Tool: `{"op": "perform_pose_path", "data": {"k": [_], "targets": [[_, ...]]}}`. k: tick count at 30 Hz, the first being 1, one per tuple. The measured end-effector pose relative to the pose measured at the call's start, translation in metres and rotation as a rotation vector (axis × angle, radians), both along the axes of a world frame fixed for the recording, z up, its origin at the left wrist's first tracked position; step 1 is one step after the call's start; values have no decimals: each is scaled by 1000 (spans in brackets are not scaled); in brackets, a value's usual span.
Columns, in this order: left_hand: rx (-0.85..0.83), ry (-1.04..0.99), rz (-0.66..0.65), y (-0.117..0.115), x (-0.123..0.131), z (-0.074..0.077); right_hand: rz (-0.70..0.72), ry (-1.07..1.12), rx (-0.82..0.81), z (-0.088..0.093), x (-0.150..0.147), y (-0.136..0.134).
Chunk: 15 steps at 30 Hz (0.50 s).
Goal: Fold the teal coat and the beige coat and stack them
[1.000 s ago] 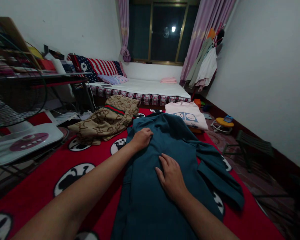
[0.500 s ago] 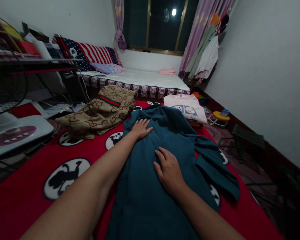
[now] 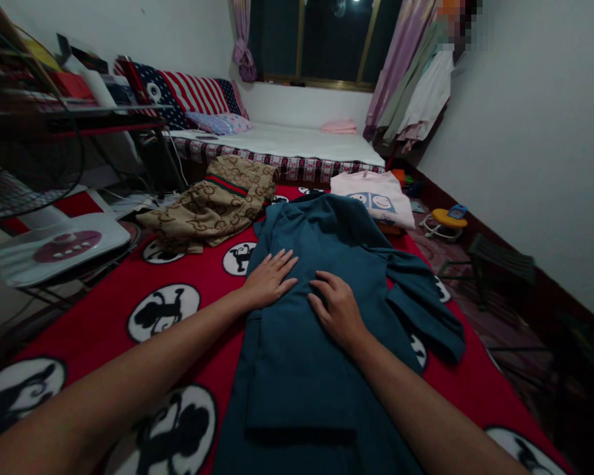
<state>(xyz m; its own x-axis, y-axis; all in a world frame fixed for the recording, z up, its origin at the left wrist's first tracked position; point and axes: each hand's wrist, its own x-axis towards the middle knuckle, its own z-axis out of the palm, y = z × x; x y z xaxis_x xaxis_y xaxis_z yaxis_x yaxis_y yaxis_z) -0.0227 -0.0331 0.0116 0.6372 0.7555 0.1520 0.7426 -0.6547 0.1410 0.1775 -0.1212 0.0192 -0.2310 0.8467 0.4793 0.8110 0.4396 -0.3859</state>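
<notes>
Red patterned blanket (image 3: 103, 316) w/ teal long-sleeved garment (image 3: 301, 396) laid flat at centre, one sleeve lying out to the right; left hand (image 3: 267, 282) & right hand (image 3: 340, 315) rest palm-down, side by side, on its middle, fingers (image 3: 283, 262) loosely spread, pinching nothing; fabric prob. soft, limp, light, so best gripped at shoulders or hem.

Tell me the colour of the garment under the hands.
Dark teal, plain, no pattern; the garment shows best in the head view.
</notes>
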Motion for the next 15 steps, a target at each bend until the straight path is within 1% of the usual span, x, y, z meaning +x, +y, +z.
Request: {"op": "perform_pose_path", "data": {"k": [2, 4, 6, 8, 9, 11, 13, 15], "targets": [[-16, -17, -24, -8, -10, -2, 81, 81, 13, 9, 0, -7], [-34, -16, -47, -9, -16, -1, 223, 107, -66, 24, -3, -21], [-39, -8, -70, -7, -19, 2, 390, 13, -200, 44, -10, -43], [-47, 5, -78, -6, -19, 4, 504, -168, -297, 60, -19, -68], [-59, 14, -75, -5, -19, 6, 526, -258, -315, 65, -24, -79], [-98, 33, -69, -4, -18, 9, 518, -396, -322, 68, -34, -97], [-140, 41, -65, -4, -17, 14, 479, -480, -319, 64, -42, -104], [-177, 46, -68, -3, -16, 23, 436, -514, -327, 57, -46, -103]]}}
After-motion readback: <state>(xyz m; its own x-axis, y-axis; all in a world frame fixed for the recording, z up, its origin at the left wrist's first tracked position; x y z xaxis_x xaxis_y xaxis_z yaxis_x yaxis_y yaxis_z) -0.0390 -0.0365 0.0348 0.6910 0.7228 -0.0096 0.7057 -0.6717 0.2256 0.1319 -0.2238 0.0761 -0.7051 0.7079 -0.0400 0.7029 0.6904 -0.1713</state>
